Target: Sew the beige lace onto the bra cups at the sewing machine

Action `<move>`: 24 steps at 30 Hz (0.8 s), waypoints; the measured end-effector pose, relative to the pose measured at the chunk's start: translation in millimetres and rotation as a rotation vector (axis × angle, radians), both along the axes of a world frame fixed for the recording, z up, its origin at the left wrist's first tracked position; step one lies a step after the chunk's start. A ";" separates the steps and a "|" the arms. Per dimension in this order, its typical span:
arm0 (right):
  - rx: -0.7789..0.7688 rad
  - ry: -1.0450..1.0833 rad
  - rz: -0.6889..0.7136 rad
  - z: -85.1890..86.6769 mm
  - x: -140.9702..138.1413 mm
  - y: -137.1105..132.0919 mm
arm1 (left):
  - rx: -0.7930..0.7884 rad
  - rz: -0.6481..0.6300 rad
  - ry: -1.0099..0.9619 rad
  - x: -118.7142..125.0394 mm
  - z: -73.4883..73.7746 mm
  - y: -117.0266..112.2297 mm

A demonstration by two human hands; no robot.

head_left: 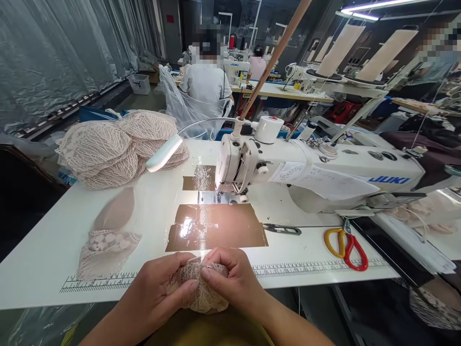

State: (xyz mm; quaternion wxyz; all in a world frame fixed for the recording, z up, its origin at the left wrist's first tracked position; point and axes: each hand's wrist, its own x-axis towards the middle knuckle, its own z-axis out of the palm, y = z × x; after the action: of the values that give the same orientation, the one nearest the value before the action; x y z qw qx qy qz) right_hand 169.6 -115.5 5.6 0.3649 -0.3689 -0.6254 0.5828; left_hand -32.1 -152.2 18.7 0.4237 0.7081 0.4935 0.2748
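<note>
My left hand and my right hand both grip a beige lace bra cup at the table's front edge. The thumbs press on the lace from above, and its rounded lower part bulges between the hands. Just beyond them, brown tape covers the bed in front of the sewing machine. On the left of the table lies another piece, a smooth beige cup with lace at its lower end. The fingertips under the held lace are partly hidden.
A pile of lace cups sits at the back left, under a lamp head. Thread snips and red-and-yellow scissors lie on the right. A ruler strip runs along the front edge. A co-worker sits ahead.
</note>
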 end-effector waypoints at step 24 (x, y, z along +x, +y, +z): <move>0.026 -0.092 0.085 1.1 11.5 15.6 | -0.118 -0.091 -0.192 16.7 -4.0 17.3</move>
State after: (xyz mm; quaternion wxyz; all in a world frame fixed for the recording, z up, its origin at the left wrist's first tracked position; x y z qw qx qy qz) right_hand 181.1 -99.8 6.7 0.3152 -0.3638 -0.6641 0.5721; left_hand -15.3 -134.9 14.7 0.5219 0.6740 0.4335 0.2922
